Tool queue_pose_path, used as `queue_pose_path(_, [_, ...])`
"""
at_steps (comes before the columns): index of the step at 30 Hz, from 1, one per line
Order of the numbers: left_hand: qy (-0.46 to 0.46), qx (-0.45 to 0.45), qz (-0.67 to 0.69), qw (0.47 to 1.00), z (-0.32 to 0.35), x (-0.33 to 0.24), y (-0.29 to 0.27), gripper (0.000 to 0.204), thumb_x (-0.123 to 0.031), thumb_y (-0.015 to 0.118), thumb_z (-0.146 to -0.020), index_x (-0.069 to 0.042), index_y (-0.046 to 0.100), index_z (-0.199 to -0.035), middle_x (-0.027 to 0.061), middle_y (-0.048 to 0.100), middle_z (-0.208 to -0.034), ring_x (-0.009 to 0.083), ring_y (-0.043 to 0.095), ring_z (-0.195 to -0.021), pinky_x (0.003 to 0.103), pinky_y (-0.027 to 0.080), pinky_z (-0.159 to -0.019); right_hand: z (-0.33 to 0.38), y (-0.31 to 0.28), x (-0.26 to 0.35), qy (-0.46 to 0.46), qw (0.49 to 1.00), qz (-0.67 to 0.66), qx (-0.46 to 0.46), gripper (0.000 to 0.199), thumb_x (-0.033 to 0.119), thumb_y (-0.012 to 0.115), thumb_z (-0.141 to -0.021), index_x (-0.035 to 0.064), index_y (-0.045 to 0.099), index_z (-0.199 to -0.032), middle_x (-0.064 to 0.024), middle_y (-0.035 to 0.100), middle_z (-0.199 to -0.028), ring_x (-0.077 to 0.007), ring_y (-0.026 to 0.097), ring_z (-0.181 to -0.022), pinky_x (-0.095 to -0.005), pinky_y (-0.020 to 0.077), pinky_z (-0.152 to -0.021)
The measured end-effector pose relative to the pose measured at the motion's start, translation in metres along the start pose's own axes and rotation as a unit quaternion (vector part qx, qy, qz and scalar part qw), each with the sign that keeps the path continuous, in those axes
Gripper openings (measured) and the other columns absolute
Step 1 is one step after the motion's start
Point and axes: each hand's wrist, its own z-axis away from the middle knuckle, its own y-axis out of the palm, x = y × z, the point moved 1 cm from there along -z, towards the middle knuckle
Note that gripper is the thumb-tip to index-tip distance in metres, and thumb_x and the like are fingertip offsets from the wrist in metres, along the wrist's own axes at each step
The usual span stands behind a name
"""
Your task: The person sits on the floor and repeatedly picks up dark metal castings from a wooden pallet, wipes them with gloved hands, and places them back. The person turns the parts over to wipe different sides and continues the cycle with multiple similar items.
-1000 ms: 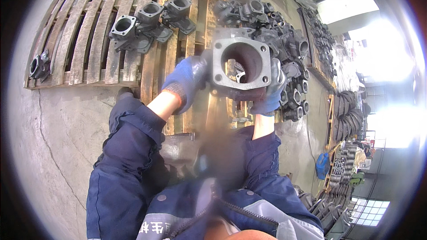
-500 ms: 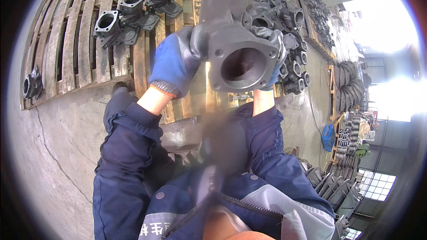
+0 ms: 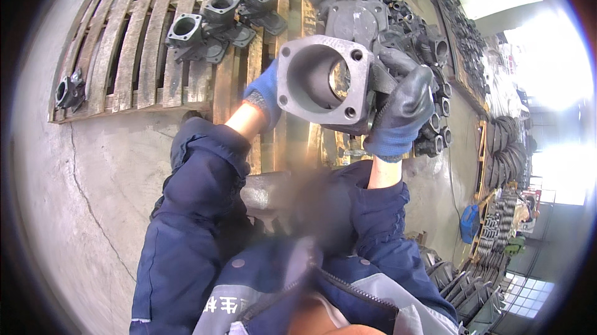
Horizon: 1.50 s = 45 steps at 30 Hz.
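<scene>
A grey metal casting (image 3: 291, 74) is held up in front of me, its square flange and wide round bore turned toward me. Bolt holes sit at the flange corners, and light shows through the far end of the bore. My left hand (image 3: 265, 94), in a blue and dark-coated glove, holds the casting's left side; its fingers are hidden behind the flange. On the right side, my right hand (image 3: 403, 108), gloved alike, has its fingers closed around the edge of the same casting. Behind it a similar casting (image 3: 357, 21) shows in part.
Several like castings (image 3: 186, 27) stand on a wooden pallet (image 3: 115, 55) at the far left, and a lone casting (image 3: 69, 91) is by its left corner. More castings (image 3: 429, 40) are heaped at the right. A blue object (image 3: 469, 223) lies beside stacked metal parts farther right.
The casting has been turned in my hands, so a square flange now faces me. My right hand now shows its back at the casting's right side, while my left is more hidden.
</scene>
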Motion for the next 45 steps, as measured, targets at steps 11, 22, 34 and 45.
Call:
queue_pose_path(11, [-0.123, 0.090, 0.058, 0.987, -0.010, -0.025, -0.005, 0.035, -0.032, 0.052, -0.097, 0.000, 0.063, -0.106, 0.0217, 0.065, -0.087, 0.0350, 0.061, -0.084, 0.039, 0.049, -0.080, -0.007, 0.005, -0.003, 0.107, 0.982, 0.147, -0.048, 0.038, 0.028, 0.044, -0.106, 0.0024, 0.067, -0.092, -0.0120, 0.071, -0.090, -0.0178, 0.066, -0.078, -0.0316, 0.0510, -0.074])
queue_pose_path(22, [-0.146, 0.042, 0.115, 0.982, 0.018, -0.047, -0.023, 0.039, -0.035, 0.052, -0.098, 0.002, 0.066, -0.101, 0.0204, 0.066, -0.079, 0.0301, 0.063, -0.077, 0.038, 0.050, -0.079, 0.023, -0.001, -0.112, 0.256, 0.966, 0.034, 0.019, 0.053, 0.034, 0.058, -0.097, 0.0034, 0.046, -0.139, -0.0161, 0.057, -0.129, -0.0236, 0.058, -0.116, -0.0356, 0.0475, -0.100])
queue_pose_path(34, [0.050, -0.151, -0.134, 0.978, 0.026, -0.061, -0.048, 0.050, -0.047, 0.056, -0.092, 0.002, 0.066, -0.094, 0.0283, 0.066, -0.089, 0.0457, 0.063, -0.091, 0.049, 0.050, -0.082, 0.017, 0.042, -0.108, 0.126, 0.959, 0.220, 0.126, 0.050, 0.026, 0.059, -0.094, 0.0060, 0.047, -0.139, -0.0153, 0.060, -0.127, -0.0236, 0.063, -0.108, -0.0362, 0.0520, -0.092])
queue_pose_path(45, [0.041, -0.134, 0.057, 0.989, 0.017, -0.030, -0.061, 0.044, -0.038, 0.051, -0.098, -0.002, 0.062, -0.120, 0.0156, 0.068, -0.100, 0.0241, 0.062, -0.094, 0.036, 0.049, -0.085, 0.037, 0.057, -0.126, -0.032, 0.975, 0.174, 0.135, 0.048, 0.019, 0.060, -0.091, 0.0088, 0.049, -0.138, -0.0144, 0.059, -0.131, -0.0219, 0.064, -0.109, -0.0352, 0.0538, -0.089])
